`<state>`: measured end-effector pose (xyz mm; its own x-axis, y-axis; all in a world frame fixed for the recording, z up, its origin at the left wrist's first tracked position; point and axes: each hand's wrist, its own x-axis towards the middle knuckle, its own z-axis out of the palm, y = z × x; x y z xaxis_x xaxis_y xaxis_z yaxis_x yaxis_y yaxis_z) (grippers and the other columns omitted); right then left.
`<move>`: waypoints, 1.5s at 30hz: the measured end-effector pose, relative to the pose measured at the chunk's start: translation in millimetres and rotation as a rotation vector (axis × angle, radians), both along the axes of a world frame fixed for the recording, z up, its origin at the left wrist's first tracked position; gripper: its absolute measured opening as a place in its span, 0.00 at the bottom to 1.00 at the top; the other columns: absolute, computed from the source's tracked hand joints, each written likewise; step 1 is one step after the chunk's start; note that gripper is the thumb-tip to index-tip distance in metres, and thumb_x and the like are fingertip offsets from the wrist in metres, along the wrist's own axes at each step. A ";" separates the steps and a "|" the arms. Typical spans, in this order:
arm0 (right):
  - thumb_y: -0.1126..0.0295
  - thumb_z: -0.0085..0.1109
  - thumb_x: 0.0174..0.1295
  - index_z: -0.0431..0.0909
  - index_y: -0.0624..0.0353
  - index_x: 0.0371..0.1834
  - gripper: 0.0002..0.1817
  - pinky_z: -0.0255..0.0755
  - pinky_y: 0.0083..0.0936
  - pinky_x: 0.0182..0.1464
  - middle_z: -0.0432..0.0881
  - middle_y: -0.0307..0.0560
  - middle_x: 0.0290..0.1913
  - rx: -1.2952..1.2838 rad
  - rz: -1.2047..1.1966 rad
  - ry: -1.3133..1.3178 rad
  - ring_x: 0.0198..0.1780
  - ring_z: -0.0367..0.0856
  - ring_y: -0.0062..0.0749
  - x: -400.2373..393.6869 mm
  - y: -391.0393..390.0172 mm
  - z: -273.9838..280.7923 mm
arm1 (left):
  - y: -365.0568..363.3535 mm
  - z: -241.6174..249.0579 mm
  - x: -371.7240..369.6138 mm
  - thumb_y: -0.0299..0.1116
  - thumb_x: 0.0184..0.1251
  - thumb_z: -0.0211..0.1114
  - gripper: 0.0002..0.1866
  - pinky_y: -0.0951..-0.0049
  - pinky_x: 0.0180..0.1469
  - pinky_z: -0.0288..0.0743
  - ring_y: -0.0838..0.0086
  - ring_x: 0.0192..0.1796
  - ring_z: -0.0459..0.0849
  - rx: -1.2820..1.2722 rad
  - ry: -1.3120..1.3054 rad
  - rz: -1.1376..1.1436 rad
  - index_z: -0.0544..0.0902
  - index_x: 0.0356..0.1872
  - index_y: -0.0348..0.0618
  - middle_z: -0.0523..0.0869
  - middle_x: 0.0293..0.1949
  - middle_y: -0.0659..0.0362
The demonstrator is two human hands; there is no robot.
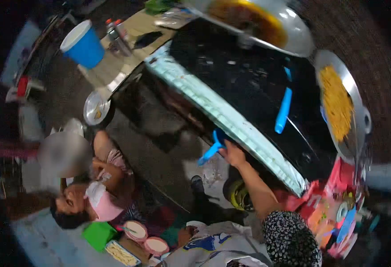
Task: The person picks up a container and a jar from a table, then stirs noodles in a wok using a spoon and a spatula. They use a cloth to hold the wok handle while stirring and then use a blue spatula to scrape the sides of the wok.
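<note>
My right hand (234, 153) is closed around a blue branched piece (212, 149) that looks like plastic; its kind is not clear. This hand is at the front side of a dark counter (231, 75), beside its pale tiled edge (231, 111). My left hand (187, 233) is low in front of my body, near the grey printed cloth (217, 242) over my front. It is small and dim, and its fingers do not show clearly. On the counter lies a tool with a blue handle (283, 110) and a thin metal shaft.
A big metal pan (300, 33) of orange liquid stands at the back, and another pan (355, 89) holds yellow noodle-like strands. A blue bucket (88, 49) is at upper left. Another person (111, 178) sits at left, near two pink-rimmed tubs (156, 246). Red plastic bags (324, 191) crowd the right.
</note>
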<state>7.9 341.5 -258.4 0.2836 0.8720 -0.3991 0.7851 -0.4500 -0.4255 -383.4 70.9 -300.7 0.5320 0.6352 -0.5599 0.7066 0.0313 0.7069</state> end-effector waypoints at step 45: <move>0.60 0.56 0.55 0.73 0.60 0.46 0.19 0.63 0.23 0.49 0.76 0.41 0.39 0.588 -1.593 0.089 0.42 0.73 0.28 174.9 -793.0 355.6 | -69.6 189.9 365.3 0.41 0.64 0.53 0.14 0.71 0.43 0.71 0.73 0.42 0.78 -0.207 -0.073 -0.850 0.76 0.46 0.45 0.80 0.42 0.57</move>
